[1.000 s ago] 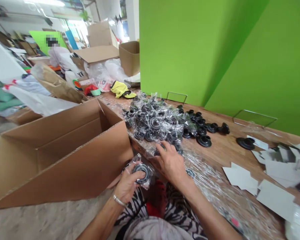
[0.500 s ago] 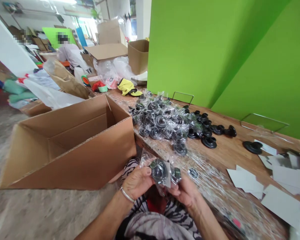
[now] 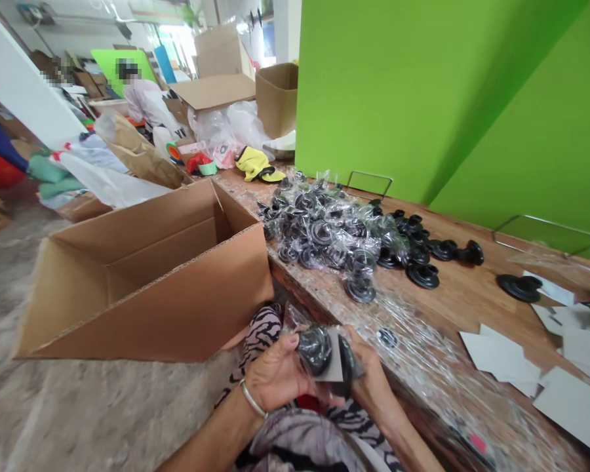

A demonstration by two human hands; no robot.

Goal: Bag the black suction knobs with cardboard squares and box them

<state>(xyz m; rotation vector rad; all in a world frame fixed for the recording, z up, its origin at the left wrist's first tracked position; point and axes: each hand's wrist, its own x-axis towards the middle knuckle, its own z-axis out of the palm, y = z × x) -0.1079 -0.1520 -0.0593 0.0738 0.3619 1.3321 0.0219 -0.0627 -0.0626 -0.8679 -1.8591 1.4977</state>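
Note:
Above my lap I hold a clear plastic bag of black flanged parts [image 3: 315, 352]. A pale card [image 3: 335, 360] shows between the two round black pieces. My left hand [image 3: 278, 375] is closed on the bag's left side, its thumb on top. On the other side, the fingers of my right hand [image 3: 368, 368] wrap around the right black piece, partly hidden behind it. Beyond my hands, a heap of similar bagged black parts [image 3: 324, 233] lies on the wooden bench [image 3: 457, 295].
An open cardboard box [image 3: 147, 295] stands to my left. Unbagged black parts [image 3: 423, 275], flat plastic bags [image 3: 413, 334] and white cards [image 3: 501, 357] lie on the bench. Behind rise a green panel [image 3: 442, 98] and wire handles [image 3: 371, 180]. A person [image 3: 142, 98] is far back left.
My hands have turned the bagged parts, so the right-hand black piece now shows its rim side-on. The view has shifted slightly, and the box and bench appear a little further right.

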